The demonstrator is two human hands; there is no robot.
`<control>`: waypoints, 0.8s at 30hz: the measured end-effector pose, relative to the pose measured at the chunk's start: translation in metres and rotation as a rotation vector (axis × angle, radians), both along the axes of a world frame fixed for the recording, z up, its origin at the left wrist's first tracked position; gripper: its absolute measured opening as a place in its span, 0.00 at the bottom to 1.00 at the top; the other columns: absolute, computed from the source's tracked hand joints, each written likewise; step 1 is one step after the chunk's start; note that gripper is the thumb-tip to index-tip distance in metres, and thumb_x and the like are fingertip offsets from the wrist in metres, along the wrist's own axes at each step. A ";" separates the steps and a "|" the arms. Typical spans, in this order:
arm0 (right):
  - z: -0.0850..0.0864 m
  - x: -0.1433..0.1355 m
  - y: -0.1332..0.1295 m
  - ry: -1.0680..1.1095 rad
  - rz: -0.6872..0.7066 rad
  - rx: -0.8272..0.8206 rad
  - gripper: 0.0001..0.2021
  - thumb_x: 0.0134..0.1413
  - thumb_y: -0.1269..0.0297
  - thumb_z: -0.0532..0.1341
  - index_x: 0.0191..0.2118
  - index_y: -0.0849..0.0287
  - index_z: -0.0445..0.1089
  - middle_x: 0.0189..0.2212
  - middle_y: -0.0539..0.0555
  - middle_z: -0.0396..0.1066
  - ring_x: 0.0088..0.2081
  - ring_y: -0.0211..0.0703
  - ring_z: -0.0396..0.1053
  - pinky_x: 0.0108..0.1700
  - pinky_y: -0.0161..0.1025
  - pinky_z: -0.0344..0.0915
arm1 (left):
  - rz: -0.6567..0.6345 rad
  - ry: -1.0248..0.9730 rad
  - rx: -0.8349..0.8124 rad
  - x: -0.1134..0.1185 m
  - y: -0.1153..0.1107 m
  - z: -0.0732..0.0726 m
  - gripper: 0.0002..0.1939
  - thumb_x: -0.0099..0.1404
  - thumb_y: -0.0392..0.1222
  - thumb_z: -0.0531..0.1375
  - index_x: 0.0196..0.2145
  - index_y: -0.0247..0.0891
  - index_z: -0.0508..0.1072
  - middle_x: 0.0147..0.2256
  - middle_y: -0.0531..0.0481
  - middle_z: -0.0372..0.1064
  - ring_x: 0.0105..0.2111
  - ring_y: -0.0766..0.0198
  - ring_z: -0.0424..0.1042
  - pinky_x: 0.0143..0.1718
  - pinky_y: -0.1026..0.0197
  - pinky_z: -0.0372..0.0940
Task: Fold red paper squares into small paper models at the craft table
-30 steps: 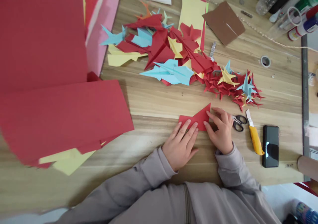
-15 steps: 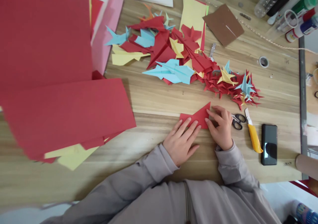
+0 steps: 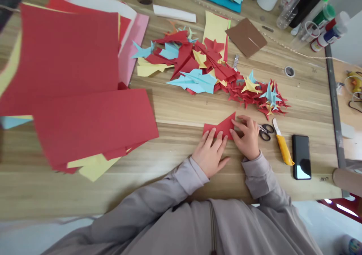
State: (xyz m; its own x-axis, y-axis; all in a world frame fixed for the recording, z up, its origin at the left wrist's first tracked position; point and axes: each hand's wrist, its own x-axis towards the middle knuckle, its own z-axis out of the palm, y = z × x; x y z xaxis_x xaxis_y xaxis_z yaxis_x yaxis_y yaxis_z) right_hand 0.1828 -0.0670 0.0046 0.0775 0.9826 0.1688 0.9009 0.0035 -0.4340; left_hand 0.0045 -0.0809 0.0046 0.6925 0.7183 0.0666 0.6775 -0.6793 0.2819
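A small piece of red paper (image 3: 226, 126), folded to a point at its upper right, lies on the wooden table in front of me. My left hand (image 3: 211, 153) rests flat on its lower left part, fingers spread and pressing it down. At the paper's right edge, my right hand (image 3: 246, 137) has its thumb and fingertips curled onto it. Just right of that hand are black-handled scissors (image 3: 265, 135), their blades partly hidden by the hand. A yellow utility knife (image 3: 284, 149) lies beside them with its blade out.
Folded paper pieces (image 3: 195, 64) in red, blue and yellow lie heaped beyond my hands. Large red sheets (image 3: 96, 123) cover the left side. A black phone (image 3: 301, 157) is at right. A brown square (image 3: 246, 37), a tape roll (image 3: 289, 71) and bottles (image 3: 325, 16) lie farther back.
The camera view has shifted, showing more of the table's left and far sides. Both hands keep nearly the same hold on the red paper, whose shape looks the same.
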 end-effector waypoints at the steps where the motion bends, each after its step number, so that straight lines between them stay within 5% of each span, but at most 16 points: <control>1: 0.000 0.000 0.000 -0.001 0.002 0.001 0.14 0.51 0.61 0.63 0.45 0.50 0.74 0.49 0.53 0.67 0.44 0.48 0.64 0.48 0.49 0.56 | 0.007 0.005 -0.001 0.002 0.000 0.000 0.33 0.63 0.56 0.52 0.59 0.31 0.63 0.57 0.36 0.61 0.60 0.38 0.54 0.59 0.42 0.51; 24: 0.000 0.000 0.000 -0.002 0.004 -0.009 0.14 0.50 0.59 0.63 0.44 0.50 0.74 0.49 0.54 0.66 0.44 0.49 0.64 0.48 0.49 0.57 | 0.048 -0.019 -0.036 0.004 -0.004 0.001 0.33 0.63 0.56 0.53 0.60 0.33 0.62 0.58 0.36 0.60 0.60 0.39 0.53 0.60 0.42 0.49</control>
